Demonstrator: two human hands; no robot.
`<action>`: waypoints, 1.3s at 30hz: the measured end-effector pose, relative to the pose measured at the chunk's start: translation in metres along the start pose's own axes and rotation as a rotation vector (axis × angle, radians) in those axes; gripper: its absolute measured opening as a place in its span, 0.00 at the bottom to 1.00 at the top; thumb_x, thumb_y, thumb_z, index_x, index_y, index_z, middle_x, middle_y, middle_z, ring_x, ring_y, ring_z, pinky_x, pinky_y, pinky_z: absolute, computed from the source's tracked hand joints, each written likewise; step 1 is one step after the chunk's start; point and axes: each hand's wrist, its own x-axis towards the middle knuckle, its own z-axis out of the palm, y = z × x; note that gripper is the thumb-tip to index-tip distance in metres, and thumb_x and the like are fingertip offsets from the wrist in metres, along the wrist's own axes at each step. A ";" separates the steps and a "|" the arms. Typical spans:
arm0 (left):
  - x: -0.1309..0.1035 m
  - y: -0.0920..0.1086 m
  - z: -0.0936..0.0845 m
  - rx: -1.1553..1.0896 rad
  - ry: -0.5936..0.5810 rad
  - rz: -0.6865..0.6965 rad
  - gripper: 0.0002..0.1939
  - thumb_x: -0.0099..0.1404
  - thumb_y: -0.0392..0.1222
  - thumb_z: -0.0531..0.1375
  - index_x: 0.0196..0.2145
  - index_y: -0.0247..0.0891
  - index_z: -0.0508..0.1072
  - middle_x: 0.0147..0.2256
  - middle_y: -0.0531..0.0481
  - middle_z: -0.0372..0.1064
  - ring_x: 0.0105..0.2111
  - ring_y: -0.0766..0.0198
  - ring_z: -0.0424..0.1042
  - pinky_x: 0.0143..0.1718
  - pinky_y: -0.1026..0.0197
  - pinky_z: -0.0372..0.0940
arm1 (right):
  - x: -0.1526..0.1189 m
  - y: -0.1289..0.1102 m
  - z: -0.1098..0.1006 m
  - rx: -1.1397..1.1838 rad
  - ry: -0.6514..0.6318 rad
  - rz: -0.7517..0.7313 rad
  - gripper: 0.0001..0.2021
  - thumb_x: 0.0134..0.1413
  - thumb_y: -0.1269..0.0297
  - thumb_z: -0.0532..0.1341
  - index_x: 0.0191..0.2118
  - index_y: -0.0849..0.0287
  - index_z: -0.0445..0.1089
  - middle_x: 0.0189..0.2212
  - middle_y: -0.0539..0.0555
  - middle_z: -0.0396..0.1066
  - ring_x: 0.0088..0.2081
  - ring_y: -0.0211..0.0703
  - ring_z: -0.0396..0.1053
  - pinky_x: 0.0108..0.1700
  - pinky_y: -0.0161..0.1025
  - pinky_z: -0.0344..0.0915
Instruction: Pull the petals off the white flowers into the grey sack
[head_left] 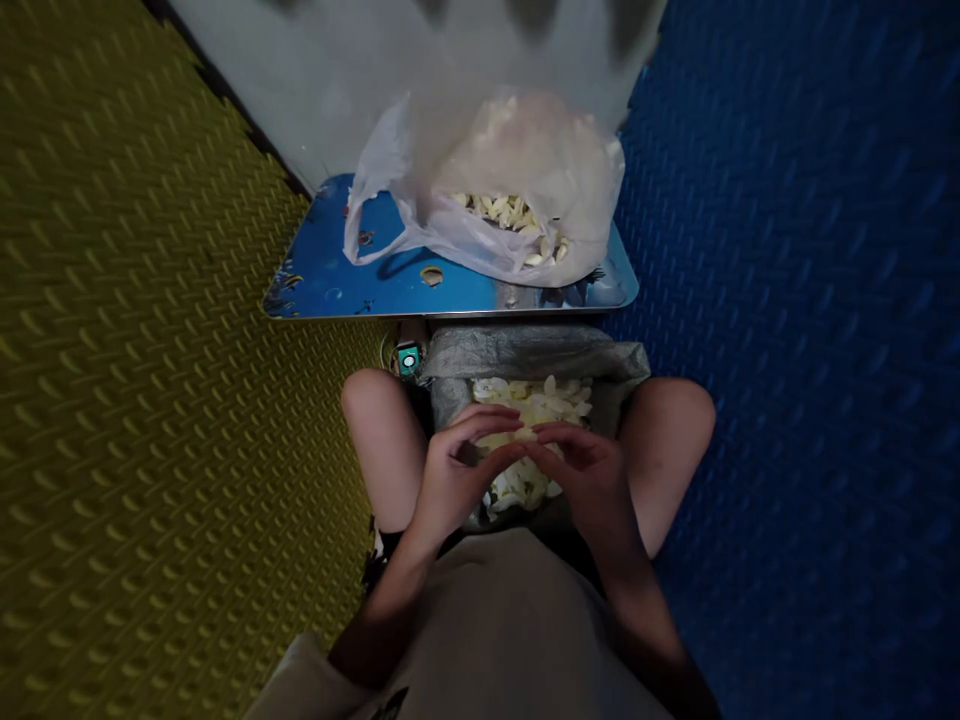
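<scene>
Between the fingertips of both hands is a small pale yellowish piece (525, 435) that looks like a seed; its kind is hard to make out. My left hand (469, 455) pinches it from the left, thumb below and fingers above. My right hand (589, 465) pinches it from the right in the same way, and the two sets of fingertips meet. Just beneath the hands, a grey woven sack (525, 350) lies open between the legs. Many white, flake-like pieces (551, 400) fill it, partly hidden by my hands.
Beyond the sack stands a low blue printed table (450, 290). On it rests a translucent plastic bag (577, 190), its mouth towards me, with pale seed-like pieces (502, 210) inside. Left of the sack is a lit watch (408, 360). Yellow mat (187, 400) and blue mat (795, 400) flank me.
</scene>
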 end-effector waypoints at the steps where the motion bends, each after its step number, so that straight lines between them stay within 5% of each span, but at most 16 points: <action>1: 0.000 0.001 -0.001 0.036 -0.004 0.031 0.07 0.56 0.36 0.64 0.35 0.38 0.75 0.40 0.45 0.70 0.44 0.58 0.69 0.46 0.56 0.64 | 0.000 0.000 0.000 0.000 0.000 0.012 0.05 0.40 0.70 0.67 0.24 0.52 0.74 0.27 0.46 0.75 0.35 0.39 0.72 0.44 0.39 0.66; 6: -0.002 0.006 -0.002 0.382 0.101 0.276 0.07 0.57 0.34 0.63 0.35 0.40 0.76 0.40 0.46 0.72 0.45 0.58 0.68 0.48 0.52 0.64 | -0.001 -0.001 0.003 0.023 -0.013 0.086 0.04 0.43 0.68 0.66 0.27 0.54 0.71 0.26 0.46 0.75 0.31 0.39 0.73 0.37 0.37 0.69; 12: -0.012 0.004 0.002 0.580 0.137 0.455 0.14 0.58 0.30 0.61 0.42 0.41 0.74 0.40 0.47 0.72 0.41 0.60 0.70 0.42 0.55 0.68 | 0.000 -0.008 0.005 0.153 0.002 0.200 0.18 0.41 0.68 0.67 0.37 0.52 0.59 0.25 0.44 0.76 0.32 0.40 0.75 0.38 0.38 0.70; 17: -0.013 0.006 0.007 0.467 0.170 0.298 0.11 0.58 0.32 0.61 0.39 0.42 0.75 0.37 0.48 0.73 0.38 0.60 0.72 0.40 0.57 0.67 | 0.000 -0.005 0.003 0.195 0.036 0.192 0.21 0.38 0.71 0.68 0.33 0.52 0.54 0.25 0.44 0.77 0.29 0.38 0.75 0.35 0.35 0.70; 23: -0.002 0.006 0.000 0.152 0.033 0.020 0.06 0.58 0.37 0.62 0.34 0.38 0.77 0.34 0.45 0.74 0.36 0.61 0.72 0.37 0.60 0.68 | 0.000 0.003 0.002 0.188 0.064 0.148 0.24 0.37 0.72 0.69 0.29 0.52 0.49 0.24 0.44 0.76 0.28 0.40 0.75 0.35 0.38 0.71; 39: -0.020 -0.018 0.014 0.271 0.275 0.257 0.08 0.54 0.32 0.64 0.32 0.42 0.76 0.32 0.50 0.75 0.33 0.60 0.73 0.37 0.56 0.67 | 0.009 0.011 -0.004 0.200 0.069 0.202 0.20 0.35 0.72 0.68 0.25 0.54 0.52 0.19 0.41 0.70 0.21 0.35 0.68 0.31 0.36 0.67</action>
